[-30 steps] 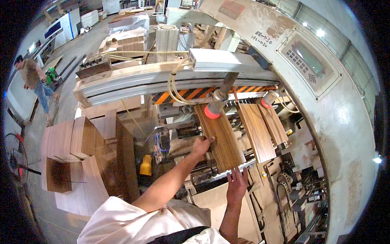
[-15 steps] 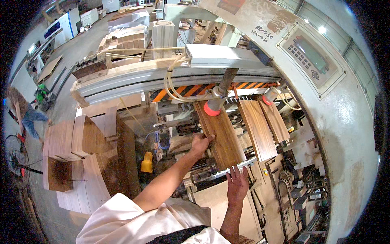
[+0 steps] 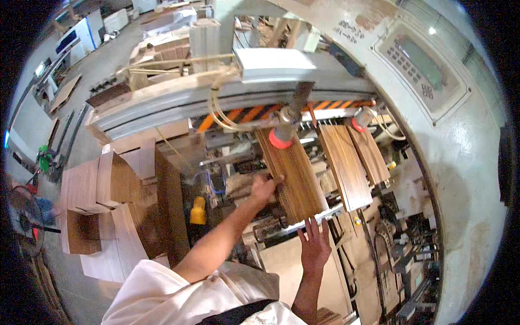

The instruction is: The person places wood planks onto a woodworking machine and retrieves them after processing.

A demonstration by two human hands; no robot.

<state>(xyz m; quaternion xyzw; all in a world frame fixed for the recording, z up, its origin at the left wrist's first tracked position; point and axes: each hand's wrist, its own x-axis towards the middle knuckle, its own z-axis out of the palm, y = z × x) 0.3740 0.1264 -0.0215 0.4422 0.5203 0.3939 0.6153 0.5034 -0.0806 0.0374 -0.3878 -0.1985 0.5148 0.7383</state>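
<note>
Boards (image 3: 297,184) on the machine (image 3: 466,162): three; hands (image 3: 264,188) at one: two.

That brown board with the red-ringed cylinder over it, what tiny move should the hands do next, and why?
Maybe ease the left hand away from the brown board. Its thumb is at the board's left edge, and the red-ringed cylinder seems to be pressing on the far end. The right hand is open at the near end.
</note>
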